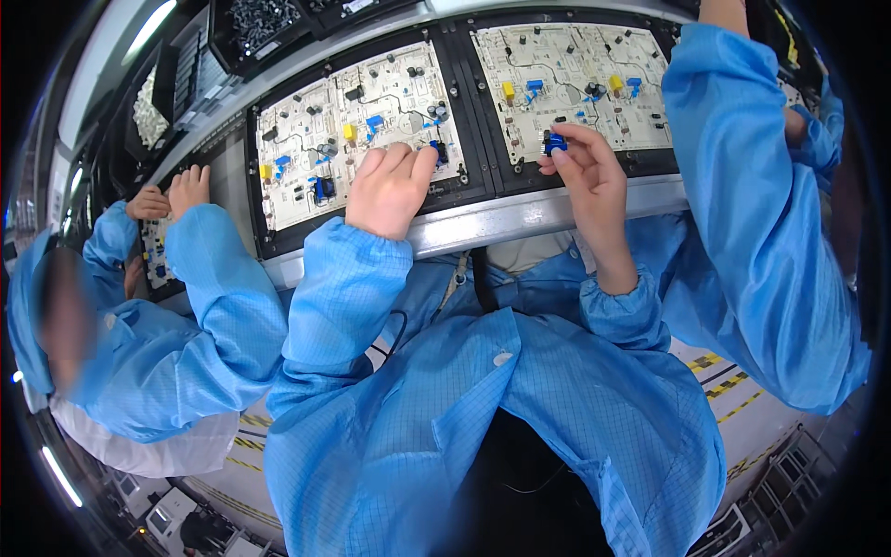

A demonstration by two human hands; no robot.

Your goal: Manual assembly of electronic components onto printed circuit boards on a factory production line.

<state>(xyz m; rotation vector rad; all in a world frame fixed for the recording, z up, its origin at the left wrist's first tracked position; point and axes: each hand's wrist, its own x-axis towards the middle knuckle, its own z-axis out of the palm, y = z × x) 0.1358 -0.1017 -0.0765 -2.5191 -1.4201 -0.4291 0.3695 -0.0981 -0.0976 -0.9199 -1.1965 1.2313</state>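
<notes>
My left hand (388, 190) rests over the middle circuit board (316, 116), its fingers closed around the near side of a small blue-and-black component (439, 149) at the board's right edge. How firmly the fingertips grip it is partly hidden by the hand. Between thumb and fingers, my right hand (592, 181) pinches another blue-and-black component (554, 142), which looks like a small transformer. That hand is at the near left part of the right circuit board (575, 56). A similar blue component (322, 189) stands on the middle board, left of my left hand.
Black frames (469, 111) hold the boards along a metal rail (501, 221). A co-worker in blue (176, 316) handles a board at left; another blue sleeve (742, 186) reaches in at right. Black bins (255, 28) of small parts stand at the far left.
</notes>
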